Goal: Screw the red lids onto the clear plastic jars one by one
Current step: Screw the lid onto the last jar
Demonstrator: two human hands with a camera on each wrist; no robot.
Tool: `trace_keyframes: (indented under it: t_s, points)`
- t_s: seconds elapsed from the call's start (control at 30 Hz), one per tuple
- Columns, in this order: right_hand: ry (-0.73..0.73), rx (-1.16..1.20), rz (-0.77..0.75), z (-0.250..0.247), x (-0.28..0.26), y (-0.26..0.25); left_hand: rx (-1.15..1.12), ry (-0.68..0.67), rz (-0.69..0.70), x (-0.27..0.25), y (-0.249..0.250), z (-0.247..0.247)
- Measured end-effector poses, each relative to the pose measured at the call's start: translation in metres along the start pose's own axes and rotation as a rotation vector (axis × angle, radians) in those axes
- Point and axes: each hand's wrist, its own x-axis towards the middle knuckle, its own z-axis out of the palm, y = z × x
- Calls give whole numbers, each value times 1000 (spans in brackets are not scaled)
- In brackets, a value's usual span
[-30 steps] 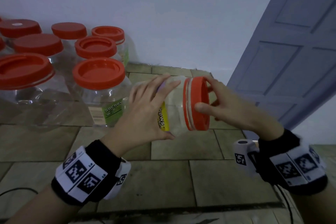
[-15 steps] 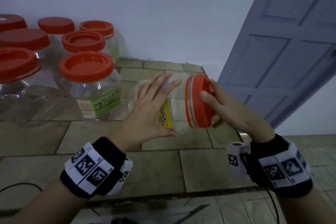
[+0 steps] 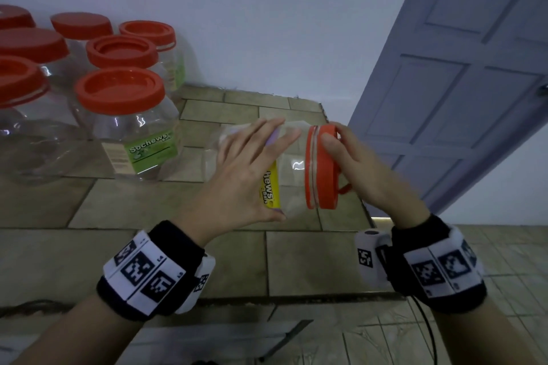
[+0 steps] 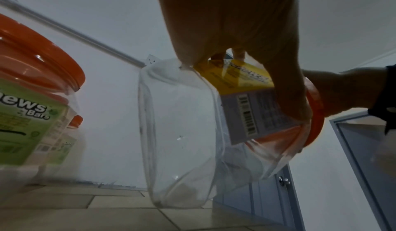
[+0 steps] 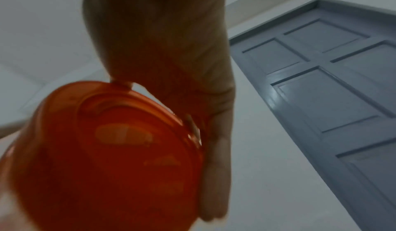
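I hold a clear plastic jar (image 3: 292, 167) on its side above the tiled ledge, its yellow label facing me. My left hand (image 3: 246, 175) wraps the jar's body (image 4: 182, 133), fingers spread over the top and thumb underneath. A red lid (image 3: 321, 167) sits on the jar's mouth, pointing right. My right hand (image 3: 353, 163) grips the lid's rim, fingers over the top edge. The right wrist view is filled by the lid's (image 5: 107, 150) face, with the thumb beside it.
Several lidded clear jars (image 3: 127, 124) with red lids (image 3: 118, 90) stand grouped at the back left of the tiled ledge (image 3: 166, 261). A blue-grey door (image 3: 462, 83) stands open at the right. The white wall (image 3: 252, 24) is behind. A black cable (image 3: 427, 332) hangs under the right wrist.
The jar and both hands have stayed together while the view shifted, so the jar group sits further left. The right hand's fingers have moved round the lid's rim.
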Motion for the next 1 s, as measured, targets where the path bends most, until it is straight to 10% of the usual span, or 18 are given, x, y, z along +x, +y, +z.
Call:
trace_keyframes:
  t_s: [0.27,0.53,0.77,1.0]
  points:
    - [-189,-70,-244,-15,-31,10,-111,-1,28,-14,5,-12]
    - [-22,199,28,36,-69,-25,-98,0,70,-55,10,-34]
    - [-129,-48,-189,55,-94,-40,-139,-16,43,-101,6,-58]
    - [-98,40,78,93,-101,-59,-96,-12,13,-143,1,-69]
